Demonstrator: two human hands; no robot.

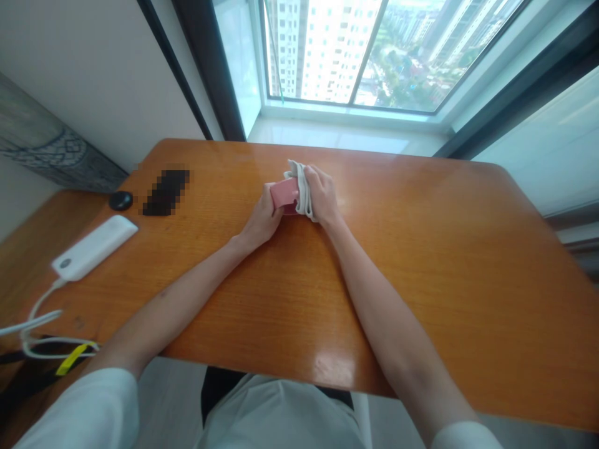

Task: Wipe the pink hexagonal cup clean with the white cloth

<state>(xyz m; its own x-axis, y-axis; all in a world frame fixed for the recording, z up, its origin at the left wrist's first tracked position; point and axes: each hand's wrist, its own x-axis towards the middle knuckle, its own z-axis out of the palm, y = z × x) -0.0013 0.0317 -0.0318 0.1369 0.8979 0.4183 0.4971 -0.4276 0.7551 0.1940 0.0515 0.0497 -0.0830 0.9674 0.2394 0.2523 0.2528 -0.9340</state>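
Over the far middle of the wooden table, a small pink box point(283, 193) is gripped at its left end by my left hand point(262, 215), fingers closed around it. A folded white cloth point(304, 190) lies against the box's right side, and my right hand point(322, 194) is closed on that cloth, pressing it to the box. The cloth covers the right part of the box. A darker red gap or edge shows along the box's lower side; I cannot tell whether it is an opening.
On the wooden table point(444, 268), a white power bank point(95, 247) with a white cable point(35, 312) lies left. Beyond it are a round black object point(120, 200) and a pixelated dark item point(166, 193). A yellow-marked black strap point(72, 360) is at lower left. A window point(350, 56) stands behind.
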